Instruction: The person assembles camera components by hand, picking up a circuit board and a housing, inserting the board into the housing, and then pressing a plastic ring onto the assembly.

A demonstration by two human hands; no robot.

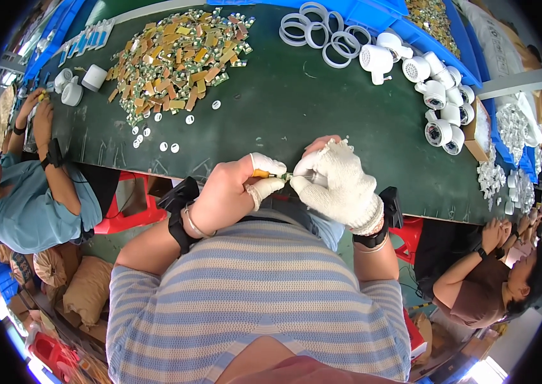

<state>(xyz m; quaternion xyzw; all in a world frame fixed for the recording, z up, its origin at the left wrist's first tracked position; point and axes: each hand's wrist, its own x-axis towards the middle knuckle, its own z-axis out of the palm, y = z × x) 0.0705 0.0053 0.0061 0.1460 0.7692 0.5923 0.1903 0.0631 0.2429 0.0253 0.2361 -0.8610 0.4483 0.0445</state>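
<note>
2 sets of fingers [266, 187] (nearly closed) pinch 1 small green-and-orange piece [282, 176] between them.

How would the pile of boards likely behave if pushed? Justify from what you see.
The pile would probably slump and spread, since its boards lie loose and overlapping. Those boards look thin and flat, so they may slide rather than roll.

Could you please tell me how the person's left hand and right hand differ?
The left hand is largely bare, with white coverings on the thumb and a finger, whereas the right hand wears a white knitted glove. An orange-yellow piece shows in the left hand's grasp, while none shows in the right hand's. Both have black straps at the wrist, and they meet near a small green part.
</note>
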